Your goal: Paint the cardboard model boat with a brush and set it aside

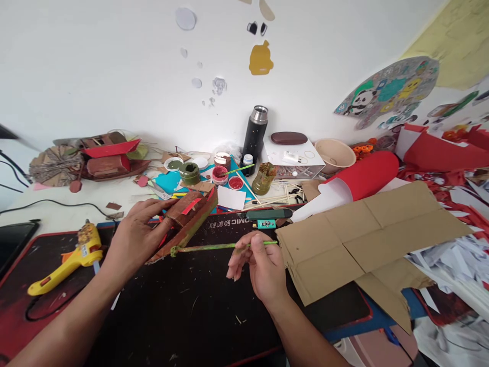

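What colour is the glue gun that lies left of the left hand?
The glue gun is yellow with orange parts, seen in the head view.

A small cardboard boat model (187, 220), brown with red patches and a green-painted edge along its side, sat tilted on the black mat, one end raised. A thin green paintbrush (225, 246) lay nearly level, its paint-loaded tip touching the model's lower edge near the low end.

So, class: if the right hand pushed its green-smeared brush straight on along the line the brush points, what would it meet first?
The right hand aims the brush leftward; its tip already sits at the cardboard model held by the left hand, though actual contact is unclear.
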The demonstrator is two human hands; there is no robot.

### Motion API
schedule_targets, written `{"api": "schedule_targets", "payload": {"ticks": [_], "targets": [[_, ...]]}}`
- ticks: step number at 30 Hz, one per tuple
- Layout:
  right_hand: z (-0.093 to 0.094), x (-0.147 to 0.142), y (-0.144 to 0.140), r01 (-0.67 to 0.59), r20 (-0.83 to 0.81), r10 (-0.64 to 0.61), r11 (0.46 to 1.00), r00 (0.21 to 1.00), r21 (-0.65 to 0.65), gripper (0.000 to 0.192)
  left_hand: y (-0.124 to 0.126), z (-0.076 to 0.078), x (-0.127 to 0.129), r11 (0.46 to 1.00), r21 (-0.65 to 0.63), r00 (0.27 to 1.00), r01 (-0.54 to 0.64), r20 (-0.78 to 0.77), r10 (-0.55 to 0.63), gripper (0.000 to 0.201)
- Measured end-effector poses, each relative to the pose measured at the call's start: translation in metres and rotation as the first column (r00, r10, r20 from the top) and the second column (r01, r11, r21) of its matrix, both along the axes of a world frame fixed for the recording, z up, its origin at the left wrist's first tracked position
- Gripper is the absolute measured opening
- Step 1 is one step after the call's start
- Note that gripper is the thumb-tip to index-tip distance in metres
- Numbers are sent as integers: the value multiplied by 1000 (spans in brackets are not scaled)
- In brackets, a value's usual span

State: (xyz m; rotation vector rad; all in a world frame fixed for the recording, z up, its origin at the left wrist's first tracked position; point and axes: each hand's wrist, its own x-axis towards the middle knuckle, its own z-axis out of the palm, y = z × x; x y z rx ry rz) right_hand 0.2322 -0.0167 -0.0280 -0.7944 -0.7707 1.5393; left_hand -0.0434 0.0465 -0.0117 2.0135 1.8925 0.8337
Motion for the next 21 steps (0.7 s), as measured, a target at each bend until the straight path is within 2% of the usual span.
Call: {"api": "schedule_targets", "payload": {"ticks": [9, 21], "targets": [[-1, 9, 5, 108, 38, -107, 994, 994, -9, 55, 0, 2, -3, 1000, -7, 1000, -5, -27, 5, 51], [-3, -3, -2, -28, 21, 28, 1000, 999, 2, 53, 2, -2, -2, 1000, 10, 998, 1, -55, -1, 50]]}}
